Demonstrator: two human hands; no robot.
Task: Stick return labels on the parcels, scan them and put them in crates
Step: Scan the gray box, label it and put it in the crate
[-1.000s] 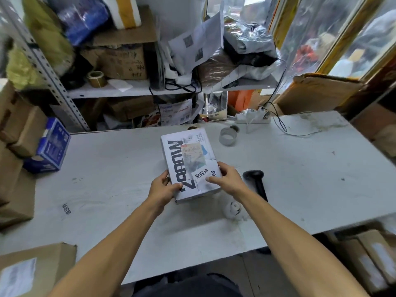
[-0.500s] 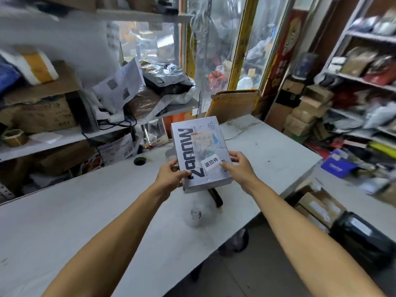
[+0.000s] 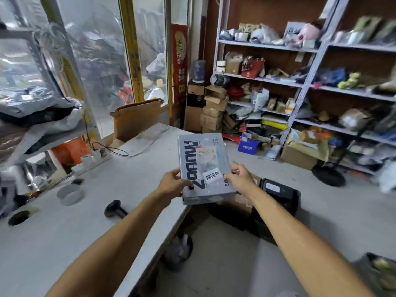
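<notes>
We hold a grey parcel point(image 3: 204, 168) in both hands past the right-hand edge of the white desk point(image 3: 64, 232). Left of the parcel the desk top lies open, broken by a black scanner point(image 3: 114, 210), a tape roll point(image 3: 69, 194) beyond it and a power strip point(image 3: 94, 157) with cables further back. An open cardboard box point(image 3: 137, 120) blocks the desk's far corner. Right of the parcel, below our right hand point(image 3: 240, 180), a dark crate point(image 3: 278, 196) stands on the floor; bare floor lies beyond it, up to the cluttered shelves point(image 3: 300, 86).
</notes>
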